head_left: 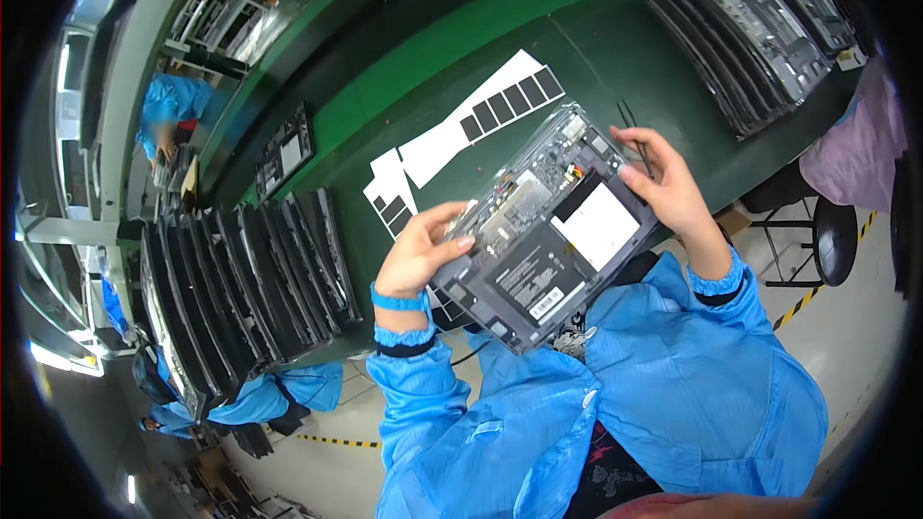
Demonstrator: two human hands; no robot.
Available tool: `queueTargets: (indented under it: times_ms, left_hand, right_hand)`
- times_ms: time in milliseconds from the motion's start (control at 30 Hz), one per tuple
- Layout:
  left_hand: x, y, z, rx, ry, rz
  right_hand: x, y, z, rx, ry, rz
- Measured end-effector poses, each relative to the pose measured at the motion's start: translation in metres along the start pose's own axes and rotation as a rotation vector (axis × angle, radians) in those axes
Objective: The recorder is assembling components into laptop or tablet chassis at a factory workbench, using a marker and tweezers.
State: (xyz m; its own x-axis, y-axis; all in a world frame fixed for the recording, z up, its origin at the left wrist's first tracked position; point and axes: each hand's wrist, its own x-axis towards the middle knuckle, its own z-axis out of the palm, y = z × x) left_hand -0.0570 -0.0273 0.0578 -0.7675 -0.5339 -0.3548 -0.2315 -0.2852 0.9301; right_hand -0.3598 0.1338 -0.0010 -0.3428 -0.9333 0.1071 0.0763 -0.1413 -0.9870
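I hold up an opened laptop base in front of my chest, tilted, with its inner side facing me. A green-grey circuit board, a black labelled battery and a white rectangle show in it. My left hand, with a blue wrist strap, grips its left end, thumb on top. At the right end, my right hand grips the edge; dark tweezers stick out between its fingers. White sheets with black rectangular pads lie on the table beyond the base.
A row of similar dark laptop bases stands at the left of the green table. Another stack stands far right, and a single base lies far left. Co-workers in blue sit at left; a stool stands at right.
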Motion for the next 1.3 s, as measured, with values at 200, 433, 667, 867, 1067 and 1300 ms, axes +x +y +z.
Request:
queueTargets:
  times_ms: [200, 433, 667, 867, 1067, 1300]
  left_hand:
    - [0.045, -0.020, -0.006, 0.541, 0.445, 0.175]
    - [0.059, -0.050, 0.002, 0.480, 0.615, 0.223]
    - [0.058, -0.055, -0.001, 0.223, 0.703, 0.325]
    - [0.060, -0.056, 0.009, 0.360, 0.803, 0.343]
    - [0.058, -0.056, 0.004, 0.388, 0.803, 0.309]
    - [0.035, -0.027, 0.007, 1.110, 0.808, 0.453]
  right_hand:
    - [-0.003, 0.025, 0.014, -0.169, 0.172, 0.127]
    - [-0.017, 0.025, 0.009, -0.509, 0.278, 0.009]
    - [-0.012, 0.017, 0.008, -0.508, 0.281, 0.006]
    - [-0.018, 0.029, 0.013, -0.524, 0.456, -0.080]
    - [-0.018, 0.032, 0.012, -0.445, 0.427, -0.060]
    - [-0.009, 0.013, 0.023, -0.653, 0.360, -0.110]
